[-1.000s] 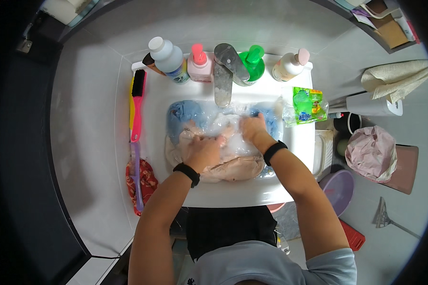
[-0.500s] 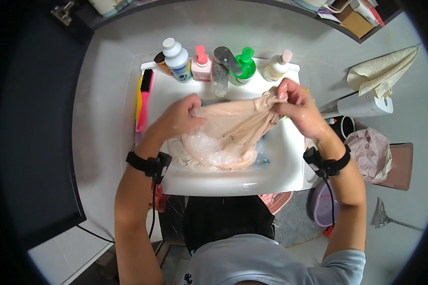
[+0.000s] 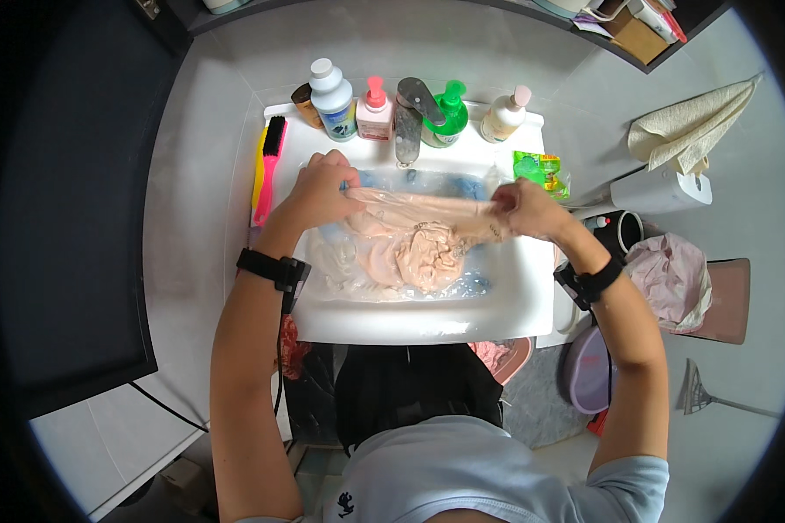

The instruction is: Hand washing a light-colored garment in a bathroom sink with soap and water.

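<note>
A wet, peach-coloured garment lies bunched in the soapy water of the white sink, its upper edge stretched between my two hands. At the left end of that edge, my left hand pinches the cloth. My right hand is closed round the other end, a little blurred by motion. Between them the fabric spans the basin just in front of the grey faucet. Suds and bluish water surround the bunched part. The garment's exact kind cannot be made out.
Behind the basin stand a white bottle, a pink pump bottle, a green pump bottle and a cream pump bottle. A pink brush lies on the left rim, a green packet on the right. A towel hangs at right.
The garment has come down into the water and bunched up in the middle. My right hand has lowered toward me, uncovering the green packet; both hands keep their hold.
</note>
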The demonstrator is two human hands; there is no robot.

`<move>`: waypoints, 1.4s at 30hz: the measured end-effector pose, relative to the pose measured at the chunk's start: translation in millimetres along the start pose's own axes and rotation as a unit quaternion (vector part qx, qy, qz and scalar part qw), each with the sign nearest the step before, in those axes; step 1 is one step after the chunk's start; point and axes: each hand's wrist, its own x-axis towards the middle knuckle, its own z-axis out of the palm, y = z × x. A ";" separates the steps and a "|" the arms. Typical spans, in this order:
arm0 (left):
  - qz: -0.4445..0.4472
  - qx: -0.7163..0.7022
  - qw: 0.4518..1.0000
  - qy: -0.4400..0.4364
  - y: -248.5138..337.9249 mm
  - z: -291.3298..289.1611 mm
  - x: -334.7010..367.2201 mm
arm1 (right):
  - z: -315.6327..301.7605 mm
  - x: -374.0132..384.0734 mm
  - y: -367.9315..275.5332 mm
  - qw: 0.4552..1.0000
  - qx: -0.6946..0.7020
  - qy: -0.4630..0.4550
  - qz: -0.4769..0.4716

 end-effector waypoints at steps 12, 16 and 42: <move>-0.118 -0.243 0.959 -0.085 -2.9 -32.3 5.1 | -25.2 -20.6 -23.3 0.900 0.433 0.003 0.055; -0.159 -0.213 0.960 -0.087 -9.3 -29.0 17.0 | -7.7 5.2 8.3 0.973 0.221 0.047 0.048; -0.108 0.210 0.917 -0.323 -25.6 150.7 -19.8 | 134.3 56.1 58.2 0.878 -0.408 -0.248 -0.016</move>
